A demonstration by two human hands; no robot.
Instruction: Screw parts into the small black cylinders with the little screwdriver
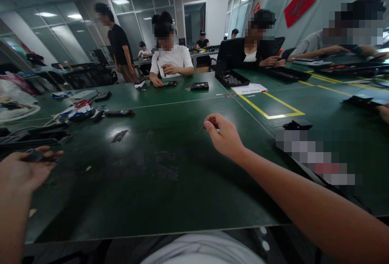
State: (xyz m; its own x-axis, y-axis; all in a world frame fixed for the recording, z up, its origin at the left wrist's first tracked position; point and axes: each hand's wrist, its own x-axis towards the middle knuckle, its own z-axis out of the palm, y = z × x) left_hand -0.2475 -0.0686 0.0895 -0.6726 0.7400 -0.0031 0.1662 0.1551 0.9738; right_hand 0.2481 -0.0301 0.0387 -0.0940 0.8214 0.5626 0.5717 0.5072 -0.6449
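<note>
Over the middle of the green table [127, 199], my right hand [223, 136] is closed around a small screwdriver, its thin shaft [199, 131] pointing down to the left. The fingers hide most of its handle; a bit of red shows at the fingertips. At the left edge, my left hand [18, 170] is turned palm up with its fingers curled about a small dark object [33, 155], whose kind I cannot make out. Just beyond that hand lie dark frame-like parts [36, 136].
Red-handled scissors [83, 103], a dark pen-shaped tool [118, 113] and cables clutter the left. To the right are a black bracket [298, 124] and a blurred-out sheet [316, 158]. A black tray [231, 79] stands farther back. Several people work around the table.
</note>
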